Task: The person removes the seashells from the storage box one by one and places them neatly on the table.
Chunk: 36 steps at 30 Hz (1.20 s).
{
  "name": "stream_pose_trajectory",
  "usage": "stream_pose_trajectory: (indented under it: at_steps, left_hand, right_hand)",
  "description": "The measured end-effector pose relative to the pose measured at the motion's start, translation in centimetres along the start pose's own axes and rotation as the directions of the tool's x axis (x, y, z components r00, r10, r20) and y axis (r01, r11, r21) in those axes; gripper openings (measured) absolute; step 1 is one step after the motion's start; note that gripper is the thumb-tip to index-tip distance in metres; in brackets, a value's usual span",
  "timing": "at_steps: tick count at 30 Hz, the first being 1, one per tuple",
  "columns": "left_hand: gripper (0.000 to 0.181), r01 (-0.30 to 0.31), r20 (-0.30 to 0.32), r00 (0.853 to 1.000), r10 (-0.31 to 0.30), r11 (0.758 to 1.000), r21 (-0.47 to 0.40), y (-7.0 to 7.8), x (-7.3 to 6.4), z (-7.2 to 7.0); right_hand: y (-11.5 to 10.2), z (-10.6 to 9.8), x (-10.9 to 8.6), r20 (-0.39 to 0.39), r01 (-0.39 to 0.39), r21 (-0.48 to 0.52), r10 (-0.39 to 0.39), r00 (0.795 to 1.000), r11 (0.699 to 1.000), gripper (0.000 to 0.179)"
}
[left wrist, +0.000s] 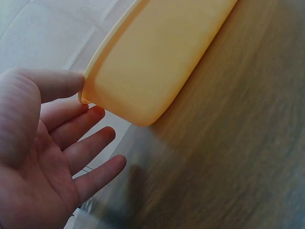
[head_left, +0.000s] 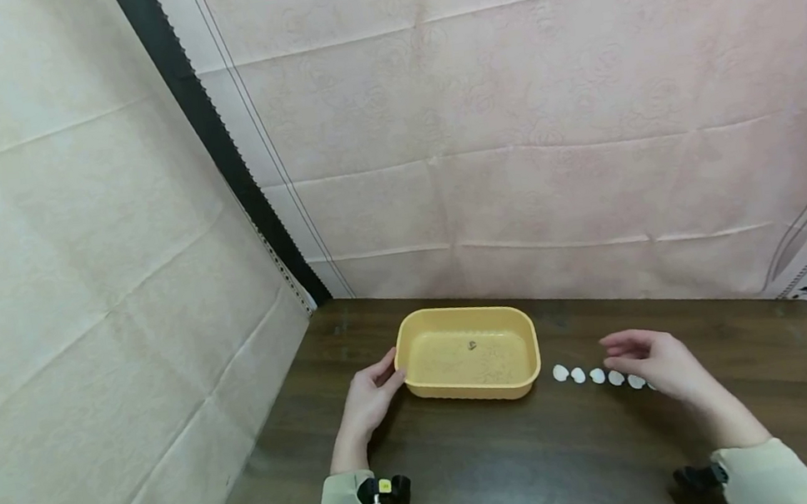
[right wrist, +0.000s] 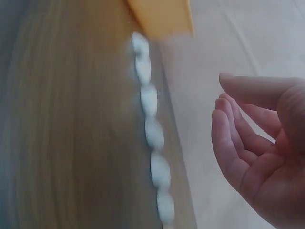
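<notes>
A yellow rectangular plastic basin [head_left: 470, 378] with rounded corners stands on the brown table. My left hand [head_left: 370, 395] pinches its left rim between thumb and forefinger; in the left wrist view the other fingers [left wrist: 90, 150] spread away from the wall. To the right of the basin, several small white rounded pieces [head_left: 598, 376] lie in a row. Over the right end of that row hovers my right hand [head_left: 651, 360], fingers loosely bent and thumb apart, with nothing between them in the right wrist view. It hides part of the last piece from the head camera.
A small dark mark [head_left: 471, 345] shows on the basin's floor. The wood-patterned table [head_left: 490, 468] meets a pale cloth wall [head_left: 539, 185] at its back edge. Another pale cloth wall [head_left: 95, 323] rises on the left.
</notes>
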<state>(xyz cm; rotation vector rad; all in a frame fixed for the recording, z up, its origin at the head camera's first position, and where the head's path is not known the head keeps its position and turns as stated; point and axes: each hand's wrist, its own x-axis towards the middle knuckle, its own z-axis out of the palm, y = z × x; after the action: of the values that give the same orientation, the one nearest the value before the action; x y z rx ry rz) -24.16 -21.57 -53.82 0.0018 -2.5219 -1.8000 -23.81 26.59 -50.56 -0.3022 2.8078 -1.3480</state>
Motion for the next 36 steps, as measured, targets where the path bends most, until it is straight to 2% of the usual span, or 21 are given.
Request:
stream_pose_trajectory:
  at_steps: [4,9,13,18,28,36]
  left_hand:
    - [0.051,0.001,-0.005,1.000,-0.001,1.000,-0.001,-0.1,-0.1,-0.1]
    - [0.051,-0.002,-0.003,1.000,0.002,1.000,0.001,-0.2,0.0,-0.1]
    - [0.051,0.001,-0.002,1.000,-0.001,1.000,-0.003,-0.2,0.0,0.0]
    - [0.051,-0.007,-0.003,1.000,0.007,1.000,0.005,-0.2,0.1,0.0]
    - [0.050,-0.017,-0.009,1.000,0.017,1.000,-0.004,-0.3,0.1,-0.2]
    - [0.051,-0.004,-0.006,1.000,0.004,1.000,0.001,-0.3,0.1,-0.1]
  right_hand:
    - [-2.7,2.4,1.5,0.001,0.051,0.086,-0.051,0.999,0.995,0.036]
    - [-5.9,5.4,3.2,0.008,0.101,0.219,-0.106,0.994,0.970,0.034]
    - [-7.8,7.7,4.5,0.024,0.122,0.266,-0.133,0.991,0.956,0.031]
    - [-9.1,10.2,6.2,0.070,0.137,0.253,-0.159,0.985,0.958,0.028]
    - [-10.0,14.0,9.4,0.127,0.089,0.158,-0.110,0.986,0.983,0.036]
    - [-10.2,15.6,10.6,0.120,-0.021,-0.011,0.022,0.992,1.000,0.049]
